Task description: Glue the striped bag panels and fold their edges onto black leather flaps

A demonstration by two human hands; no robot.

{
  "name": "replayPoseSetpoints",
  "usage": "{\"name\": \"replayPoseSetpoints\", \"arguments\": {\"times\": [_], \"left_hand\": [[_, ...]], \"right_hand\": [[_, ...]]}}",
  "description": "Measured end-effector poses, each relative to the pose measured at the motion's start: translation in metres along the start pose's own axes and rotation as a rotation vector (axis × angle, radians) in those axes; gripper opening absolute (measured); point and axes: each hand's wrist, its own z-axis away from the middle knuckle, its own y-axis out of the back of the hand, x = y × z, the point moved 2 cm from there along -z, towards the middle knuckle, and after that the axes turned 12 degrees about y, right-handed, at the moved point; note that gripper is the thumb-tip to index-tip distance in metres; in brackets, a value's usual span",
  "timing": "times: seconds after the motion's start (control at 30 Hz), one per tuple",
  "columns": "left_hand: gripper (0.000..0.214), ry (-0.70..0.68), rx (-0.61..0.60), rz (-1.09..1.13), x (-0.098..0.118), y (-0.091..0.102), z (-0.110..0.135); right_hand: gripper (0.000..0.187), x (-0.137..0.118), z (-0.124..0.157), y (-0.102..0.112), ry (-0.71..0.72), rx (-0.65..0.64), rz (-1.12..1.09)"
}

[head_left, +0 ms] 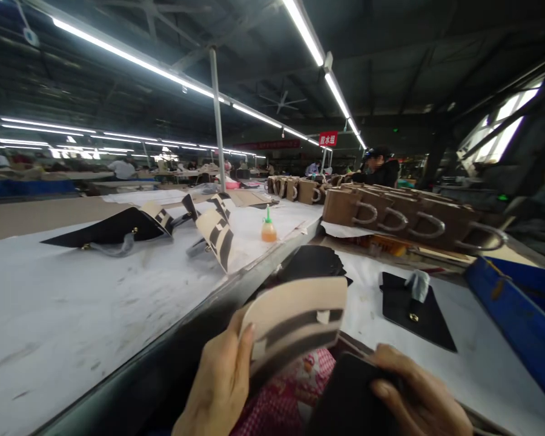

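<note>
My left hand (224,369) is closed on the left edge of a curved beige bag panel (295,303), thumb on its face. Dark bands and small pale patches mark that face. Lower right, the fingers of my right hand (413,393) are closed round the edge of a black panel (349,393). Whether the two are joined is hidden. Just beyond them lies a stack of black pieces (311,261). To the right, a black panel with a wrapped handle (418,309) rests on the white-covered side table (367,309).
On the long white table (118,315) at left are several curled panels (215,233) and a green-tipped bottle (268,227). Rows of brown bag pieces with wrapped handles (399,212) stand behind. A blue bin (518,327) is at right. Another person (381,169) is further back.
</note>
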Motion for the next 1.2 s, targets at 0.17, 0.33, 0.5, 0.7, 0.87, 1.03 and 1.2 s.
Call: {"name": "replayPoseSetpoints", "arguments": {"times": [0.17,0.33,0.5,0.7,0.87,1.03,1.2], "left_hand": [[0.048,0.184,-0.303,0.083,-0.013,-0.057,0.003],[0.046,0.223,-0.458,0.213,-0.002,-0.053,0.011],[0.04,0.2,-0.624,0.39,0.031,-0.04,0.012],[0.038,0.172,-0.669,0.285,0.031,-0.033,0.013],[0.034,0.058,-0.648,0.276,0.032,-0.032,0.016],[0.036,-0.012,-0.611,0.234,0.036,-0.032,0.017],[0.04,0.027,-0.65,0.182,0.031,-0.032,0.021]], "right_hand": [[0.008,0.004,-0.006,-0.023,-0.053,-0.034,-0.097],[0.004,-0.001,-0.012,-0.04,0.016,-0.049,-0.037],[0.027,-0.011,-0.02,-0.049,0.145,-0.035,-0.015],[0.027,-0.014,-0.026,-0.047,0.186,-0.038,-0.148],[0.036,-0.017,-0.024,-0.051,0.259,-0.088,-0.095],[0.039,-0.019,-0.027,-0.052,0.298,-0.075,-0.002],[0.044,-0.02,-0.026,-0.051,0.284,-0.073,0.02]]}}
